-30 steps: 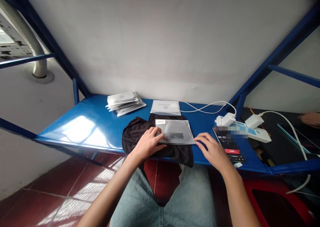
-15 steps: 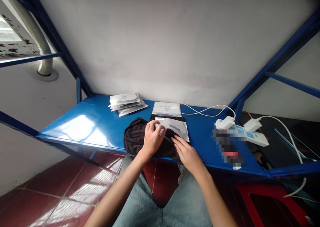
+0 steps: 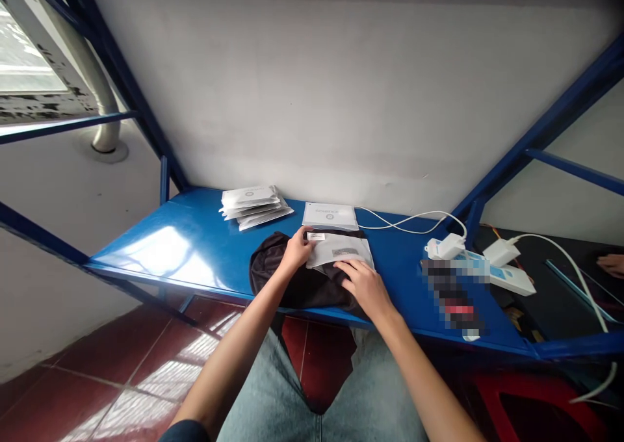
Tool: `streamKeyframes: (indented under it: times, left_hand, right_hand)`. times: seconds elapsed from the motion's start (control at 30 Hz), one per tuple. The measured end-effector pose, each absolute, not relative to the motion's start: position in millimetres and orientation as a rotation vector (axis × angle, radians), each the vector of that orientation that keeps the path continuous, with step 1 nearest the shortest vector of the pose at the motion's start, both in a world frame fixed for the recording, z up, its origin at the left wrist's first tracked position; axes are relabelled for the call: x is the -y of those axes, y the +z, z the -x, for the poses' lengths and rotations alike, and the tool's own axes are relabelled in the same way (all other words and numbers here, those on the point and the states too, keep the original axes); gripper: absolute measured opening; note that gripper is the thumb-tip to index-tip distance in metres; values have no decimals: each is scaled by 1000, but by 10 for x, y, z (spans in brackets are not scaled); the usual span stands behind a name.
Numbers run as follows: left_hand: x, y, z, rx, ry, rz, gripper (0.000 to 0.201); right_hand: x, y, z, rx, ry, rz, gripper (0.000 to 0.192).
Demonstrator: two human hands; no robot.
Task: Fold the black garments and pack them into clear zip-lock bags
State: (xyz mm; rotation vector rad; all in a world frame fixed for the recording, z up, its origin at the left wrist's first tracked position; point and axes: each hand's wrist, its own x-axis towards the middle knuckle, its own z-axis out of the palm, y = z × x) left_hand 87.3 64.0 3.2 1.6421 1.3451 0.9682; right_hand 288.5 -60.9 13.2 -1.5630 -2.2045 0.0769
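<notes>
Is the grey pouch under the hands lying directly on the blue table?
No, the grey pouch lies on the black cloth, which separates it from the blue table.

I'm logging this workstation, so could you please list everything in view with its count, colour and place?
table: one, blue, against the white wall
garment: one, black, at the table's front edge
pouch: one, grey, lying on the garment
pouch stack: several, grey, back left of the table
flat pouch: one, white, behind the garment
cable: one, white, along the back
chargers: two, white, on the power strip
power strip: one, white, right end
phone: one, dark, blurred, front right
pipe: one, grey, far left
another person's hand: one, right edge
jeans: light blue, below the table
left hand: on the pouch's left corner
right hand: on the pouch's near edge
</notes>
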Motion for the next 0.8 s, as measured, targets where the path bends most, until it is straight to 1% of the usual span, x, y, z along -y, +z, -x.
streamKeyframes:
  times: [0.1,0.17,0.23,0.3,0.4,0.47,0.53,0.7,0.8]
  left_hand:
    - [-620,-21,-870,-1343,1003,-1584,36]
    - [-628,-58,-855,-1337,1024,-1551,36]
    - [-644,-82,-840,-1324,1042,-1529,38]
    - [-644,-83,-832,-1300,1053,-1517,42]
    - [-587,-32,-842,-1224,1055,-1526,50]
    - [-537,35,-867,-1154,1059,-1554,53]
    - [-527,126,-904,-1091,1080,-1595,51]
    - [-879,420,-991,-1051,1188,-1703,45]
    - [-1265,508,-1067,-1174,1288,-1784,51]
  right_hand:
    - [769,157,-3164,2254,340,1277,43]
    - [890,160,-3330,2247,526,1253,48]
    - [954,160,-3447,2204,646,1266,52]
    - [912,152,-3517,2033,609,1308,47]
    - [644,114,-3554,1661,392,1515,34]
    - [386,90,-3550,1563,343,1610,40]
    - [118,100,-3538,1578,349,1598,47]
    - [-559,343,-3537,1585,245,1563,47]
    - [-1015,473,-3529,1642,172,1638,45]
